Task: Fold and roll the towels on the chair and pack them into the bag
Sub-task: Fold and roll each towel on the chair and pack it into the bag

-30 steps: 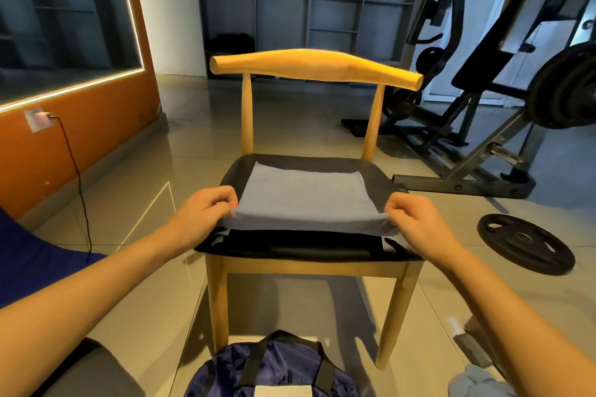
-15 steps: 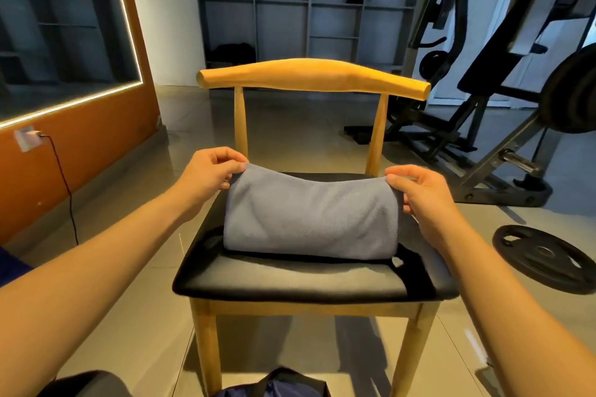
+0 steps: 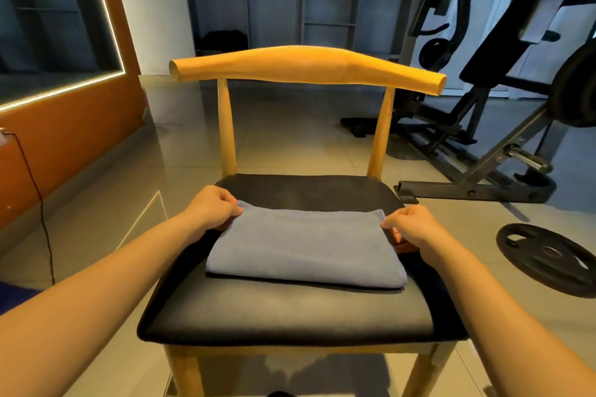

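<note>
A grey-blue towel (image 3: 303,246) lies folded flat in a rectangle on the black seat of a wooden chair (image 3: 290,316). My left hand (image 3: 214,208) pinches the towel's far left corner. My right hand (image 3: 409,227) pinches its far right corner. Both hands rest low against the seat. The fold runs along the towel's near edge. Only a dark sliver of the bag (image 3: 280,394) shows at the bottom edge of the view, below the chair.
The chair's curved wooden backrest (image 3: 306,69) rises behind the towel. A black weight plate (image 3: 548,258) lies on the tiled floor at the right, with a weight bench frame (image 3: 483,151) behind it. An orange wall with a hanging cable (image 3: 35,190) is at the left.
The hands carried the towel's near edge up and over to the far side and laid it down. The towel now lies flat, folded in half. The view has moved closer.
</note>
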Motion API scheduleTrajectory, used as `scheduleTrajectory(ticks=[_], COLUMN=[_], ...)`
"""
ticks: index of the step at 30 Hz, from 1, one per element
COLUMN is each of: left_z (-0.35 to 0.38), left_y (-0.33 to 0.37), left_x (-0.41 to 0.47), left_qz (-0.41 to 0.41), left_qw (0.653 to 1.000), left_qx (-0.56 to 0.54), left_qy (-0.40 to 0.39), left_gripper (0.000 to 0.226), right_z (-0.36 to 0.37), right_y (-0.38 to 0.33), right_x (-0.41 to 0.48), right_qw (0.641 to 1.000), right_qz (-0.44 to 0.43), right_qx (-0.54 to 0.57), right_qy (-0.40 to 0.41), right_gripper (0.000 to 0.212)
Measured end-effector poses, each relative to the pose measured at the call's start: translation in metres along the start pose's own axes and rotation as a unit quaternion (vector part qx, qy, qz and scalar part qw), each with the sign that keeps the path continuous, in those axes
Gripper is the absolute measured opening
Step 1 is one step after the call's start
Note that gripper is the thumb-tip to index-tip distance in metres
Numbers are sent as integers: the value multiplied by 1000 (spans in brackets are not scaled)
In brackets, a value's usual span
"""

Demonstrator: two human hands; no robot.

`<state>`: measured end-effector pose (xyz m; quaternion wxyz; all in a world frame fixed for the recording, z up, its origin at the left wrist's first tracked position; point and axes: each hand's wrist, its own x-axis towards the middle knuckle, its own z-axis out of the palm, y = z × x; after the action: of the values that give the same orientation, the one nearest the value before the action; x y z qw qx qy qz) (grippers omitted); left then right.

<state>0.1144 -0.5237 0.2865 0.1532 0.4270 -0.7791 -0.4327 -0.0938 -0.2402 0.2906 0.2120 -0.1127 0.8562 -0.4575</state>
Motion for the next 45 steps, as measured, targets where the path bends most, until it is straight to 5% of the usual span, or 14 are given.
scheduleTrajectory(ticks=[6,12,15,19,25,30,34,39,42,45], left_z=[5,8,0,-5,-5,-36,-39,6,42,67], left_y=[-7,-9,-7,1,9,19,44,81,85,80], left_x=[11,22,16,8,7,19,43,73,68,30], left_qz=[23,57,19,-32,-25,-33,27,173,222,256], left_qw=[999,980,970,963,963,977,986,973,955,947], left_qx=[28,177,241,256,243,171,150,151,197,191], left_qy=[36,62,18,-77,-118,-123,-62,-23,13,-43], left_gripper=[11,34,53,51,32,19,10,30,44,35], right_z=[6,20,18,19,25,16,11,7,6,5], right_y=[3,7,2,-5,-16,-26,-25,-11,-3,2], right_x=[15,27,26,33,34,13,-12,-41,-50,-55], right_qw=[999,966,939,937,964,986,965,922,947,969], right_qz=[-34,-110,-174,-201,-151,-85,-1,22,-1,-10], right_qx=[-29,-214,-268,-285,-208,-35,26,21,4,17], right_qy=[6,91,124,17,-66,-138,-263,-386,-322,-244], right_gripper=[13,33,22,37,14,9,16,32,37,45])
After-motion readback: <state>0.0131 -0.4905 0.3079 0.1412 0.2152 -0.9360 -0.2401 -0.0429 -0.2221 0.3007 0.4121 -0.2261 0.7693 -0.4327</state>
